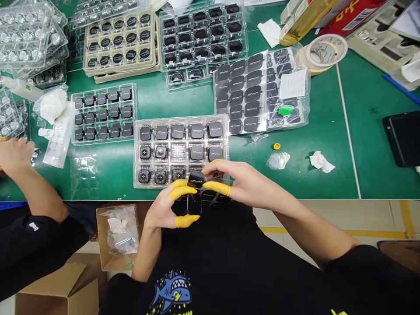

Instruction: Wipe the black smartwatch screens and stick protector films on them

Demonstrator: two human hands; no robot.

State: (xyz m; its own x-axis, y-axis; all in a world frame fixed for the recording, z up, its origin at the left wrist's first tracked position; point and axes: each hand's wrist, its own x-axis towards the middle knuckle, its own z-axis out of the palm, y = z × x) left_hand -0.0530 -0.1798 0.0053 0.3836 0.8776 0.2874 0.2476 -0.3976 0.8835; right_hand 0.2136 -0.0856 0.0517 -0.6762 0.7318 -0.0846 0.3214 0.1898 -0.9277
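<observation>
Your left hand (159,209) grips a glossy black device (194,204) between yellow-covered thumb and fingers, by the near edge of the counter (364,175). Just to the far side of that device, between it and the clear tray (135,154), is a black film (196,178); contact is hard to tell. Your right hand (246,181) pinches the film at its right edge, with thumb and finger.

Black device (194,204), green table (321,111)
</observation>
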